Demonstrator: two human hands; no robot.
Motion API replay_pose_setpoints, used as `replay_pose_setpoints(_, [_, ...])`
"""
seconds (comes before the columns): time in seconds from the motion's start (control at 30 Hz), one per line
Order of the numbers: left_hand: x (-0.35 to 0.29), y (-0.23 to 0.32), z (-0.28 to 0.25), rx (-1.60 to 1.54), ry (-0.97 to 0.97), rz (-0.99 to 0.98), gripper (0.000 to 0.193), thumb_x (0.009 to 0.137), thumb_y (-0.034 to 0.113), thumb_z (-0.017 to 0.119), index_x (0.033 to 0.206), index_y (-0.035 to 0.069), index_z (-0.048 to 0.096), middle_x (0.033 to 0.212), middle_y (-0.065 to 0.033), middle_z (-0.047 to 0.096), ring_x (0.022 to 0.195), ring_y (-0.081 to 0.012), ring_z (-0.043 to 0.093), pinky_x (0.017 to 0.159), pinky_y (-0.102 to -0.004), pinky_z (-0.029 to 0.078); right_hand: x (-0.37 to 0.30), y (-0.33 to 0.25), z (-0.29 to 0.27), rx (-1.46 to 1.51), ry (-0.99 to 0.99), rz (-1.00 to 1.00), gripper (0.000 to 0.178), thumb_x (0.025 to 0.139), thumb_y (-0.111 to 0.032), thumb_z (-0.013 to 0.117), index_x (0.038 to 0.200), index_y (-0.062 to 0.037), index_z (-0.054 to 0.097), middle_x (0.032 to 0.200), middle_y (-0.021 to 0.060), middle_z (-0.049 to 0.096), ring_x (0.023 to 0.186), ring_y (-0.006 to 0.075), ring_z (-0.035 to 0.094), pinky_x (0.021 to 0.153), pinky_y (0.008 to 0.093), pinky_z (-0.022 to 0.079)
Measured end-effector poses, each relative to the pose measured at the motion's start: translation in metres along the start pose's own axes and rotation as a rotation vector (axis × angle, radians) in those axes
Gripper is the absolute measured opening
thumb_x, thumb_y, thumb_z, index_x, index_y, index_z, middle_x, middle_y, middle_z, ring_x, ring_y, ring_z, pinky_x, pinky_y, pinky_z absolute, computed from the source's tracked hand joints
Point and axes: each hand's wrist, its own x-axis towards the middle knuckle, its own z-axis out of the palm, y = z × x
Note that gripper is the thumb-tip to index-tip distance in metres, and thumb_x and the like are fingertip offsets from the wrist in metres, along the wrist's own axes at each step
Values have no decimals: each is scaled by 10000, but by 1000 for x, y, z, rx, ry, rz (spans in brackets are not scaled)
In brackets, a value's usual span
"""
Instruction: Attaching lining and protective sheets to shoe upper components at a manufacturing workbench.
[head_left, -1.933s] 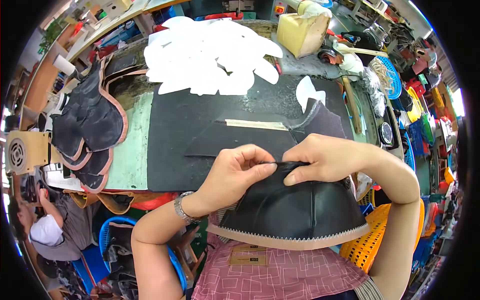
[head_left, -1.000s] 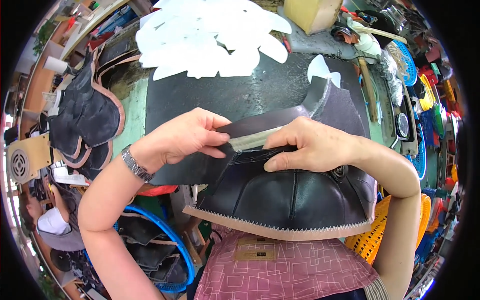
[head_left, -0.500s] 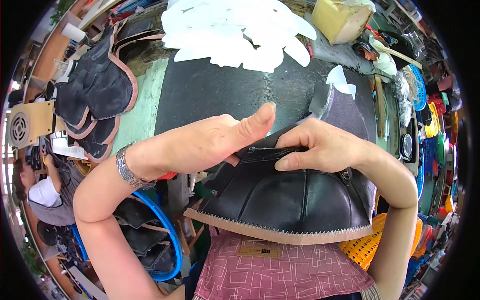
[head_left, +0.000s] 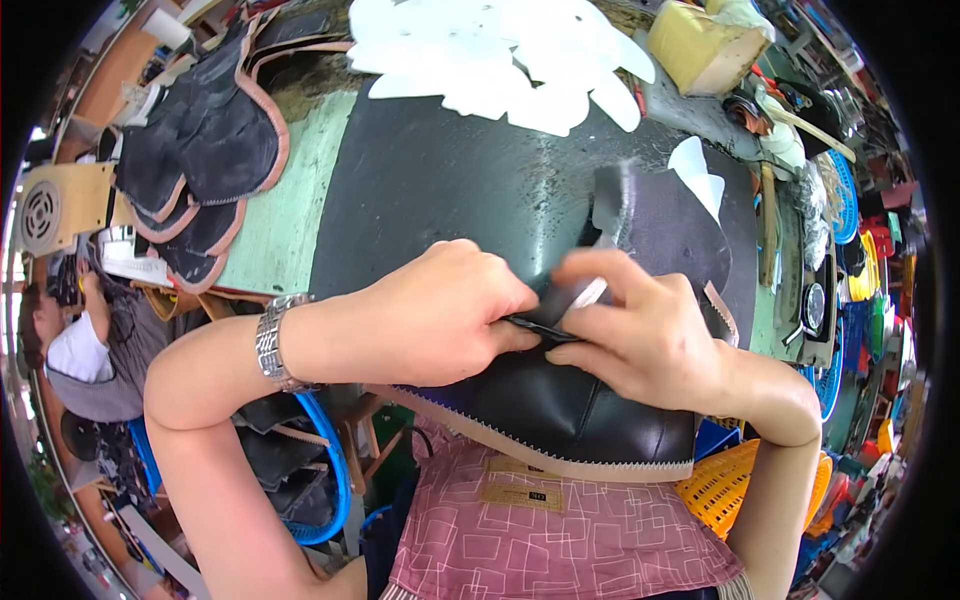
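Left hand point(head_left: 440, 320) pinches the folded edge of the black leather piece point(head_left: 545, 400) above my apron point(head_left: 600, 545); right hand point(head_left: 655, 335) is at that edge too, blurry, can't tell if gripping. Uneven pulling could pucker the fold.

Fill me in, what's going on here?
The person's left hand pinches the upper edge of a glossy black piece. The right hand is at the same edge, partly blurred, so its grip is hard to tell. The piece's tan border lies toward the patterned apron. Beyond the hands, white cut pieces lie at the far side of the black board.
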Motion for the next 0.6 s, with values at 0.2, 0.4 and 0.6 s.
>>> replay_pose_setpoints(0.2, [-6,-1,-2,-234,-99,-153,168,830,153,627,837,-15,621,554,-98,488,497,-109,382,485,-286,357,8,17,0,299,-180,59,179,732,-142,709,796,-14,602,736,104,549,639,268,563,560,340,452])
replay_pose_setpoints(0.4, [-23,-14,2,-373,-229,-220,198,780,139,663,855,-39,618,594,-41,553,549,-66,443,506,-277,385,6,7,-2,308,-159,185,169,730,-116,714,754,9,602,682,101,529,588,240,526,520,329,401])
replay_pose_setpoints(0.6, [-53,-25,25,-460,-348,-433,262,798,180,637,947,-29,589,715,-128,626,637,-125,557,595,-303,456,6,9,-4,330,-174,258,178,731,-120,714,757,14,600,677,107,530,597,248,529,527,328,403])
